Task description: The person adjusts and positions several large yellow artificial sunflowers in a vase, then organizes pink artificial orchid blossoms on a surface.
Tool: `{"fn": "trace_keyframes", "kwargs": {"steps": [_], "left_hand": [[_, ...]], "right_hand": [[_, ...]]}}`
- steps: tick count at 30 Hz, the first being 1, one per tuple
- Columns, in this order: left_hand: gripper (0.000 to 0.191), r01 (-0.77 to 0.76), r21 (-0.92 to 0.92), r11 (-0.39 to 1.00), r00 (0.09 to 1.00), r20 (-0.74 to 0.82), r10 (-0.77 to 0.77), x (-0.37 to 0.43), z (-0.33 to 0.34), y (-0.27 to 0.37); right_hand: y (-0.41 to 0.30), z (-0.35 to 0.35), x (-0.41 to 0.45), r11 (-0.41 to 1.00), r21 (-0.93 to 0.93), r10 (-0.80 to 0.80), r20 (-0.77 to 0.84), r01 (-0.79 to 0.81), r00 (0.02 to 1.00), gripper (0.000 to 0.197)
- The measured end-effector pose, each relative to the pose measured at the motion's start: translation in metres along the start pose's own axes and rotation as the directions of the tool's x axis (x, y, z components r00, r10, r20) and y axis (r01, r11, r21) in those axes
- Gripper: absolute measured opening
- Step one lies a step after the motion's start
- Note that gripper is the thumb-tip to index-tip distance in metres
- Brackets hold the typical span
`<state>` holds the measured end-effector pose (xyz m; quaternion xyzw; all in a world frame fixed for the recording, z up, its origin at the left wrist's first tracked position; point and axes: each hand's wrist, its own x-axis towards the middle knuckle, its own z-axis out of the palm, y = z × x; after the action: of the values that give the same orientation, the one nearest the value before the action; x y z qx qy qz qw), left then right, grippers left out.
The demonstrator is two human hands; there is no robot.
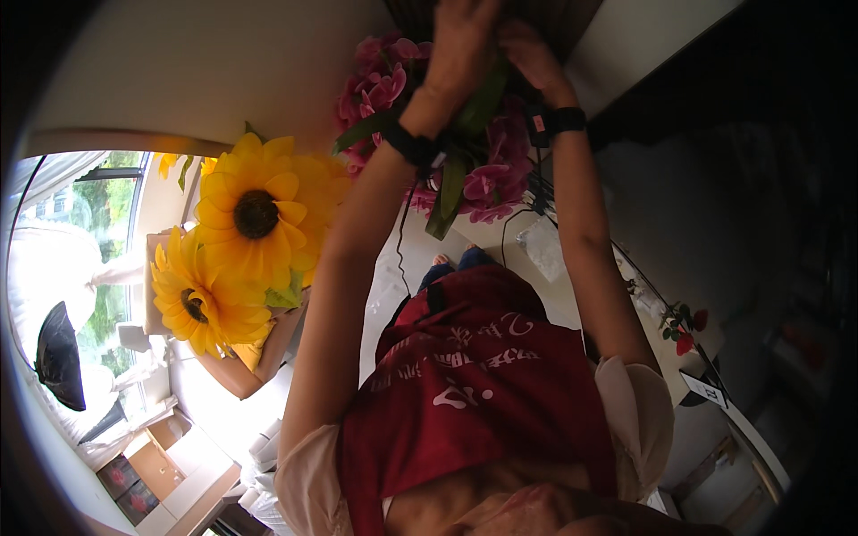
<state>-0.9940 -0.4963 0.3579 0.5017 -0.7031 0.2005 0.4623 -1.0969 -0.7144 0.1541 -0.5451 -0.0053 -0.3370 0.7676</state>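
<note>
My left hand [462,50] reaches up above a bunch of pink orchids [389,87] that look artificial, its fingertips cut off by the top edge. Close beside it, my right hand [535,59] has bent fingers near a broad green leaf [484,100]. Whether either hand grips a stem or leaf is hidden in shadow. Behind both hands stands a dark brown surface [570,23]. More pink blossoms and leaves hang between my forearms. Each wrist wears a black band.
Large yellow artificial sunflowers [255,214] stand left of my left forearm. A curtained window [114,181] and cardboard boxes [154,462] lie beyond. Thin black cables [402,241] hang below the orchids. Red roses [684,342] and a clear plastic bag [541,248] are at right.
</note>
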Motion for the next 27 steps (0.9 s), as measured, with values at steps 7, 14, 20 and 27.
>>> {"fn": "trace_keyframes", "kwargs": {"steps": [7,14,20,27], "left_hand": [[0.051,0.168,0.159,0.973,0.986,-0.006,-0.170,-0.001,-0.007,-0.064],[0.054,0.342,0.206,0.917,0.920,-0.270,-0.282,0.006,-0.061,-0.078],[0.052,0.015,0.123,0.992,0.999,0.043,-0.020,-0.006,-0.032,-0.004],[0.053,0.309,0.229,0.923,0.945,-0.186,-0.270,-0.009,-0.057,-0.080]], "right_hand": [[-0.014,0.057,0.021,0.969,0.054,0.247,-0.247,-0.241,0.937,0.054],[-0.052,0.122,0.013,0.987,-0.024,0.160,0.148,-0.158,0.976,0.055],[-0.017,0.069,0.018,0.976,-0.200,0.074,-0.059,-0.085,0.995,0.052],[-0.028,0.084,0.013,0.968,-0.148,0.187,-0.109,-0.202,0.976,0.049]]}}
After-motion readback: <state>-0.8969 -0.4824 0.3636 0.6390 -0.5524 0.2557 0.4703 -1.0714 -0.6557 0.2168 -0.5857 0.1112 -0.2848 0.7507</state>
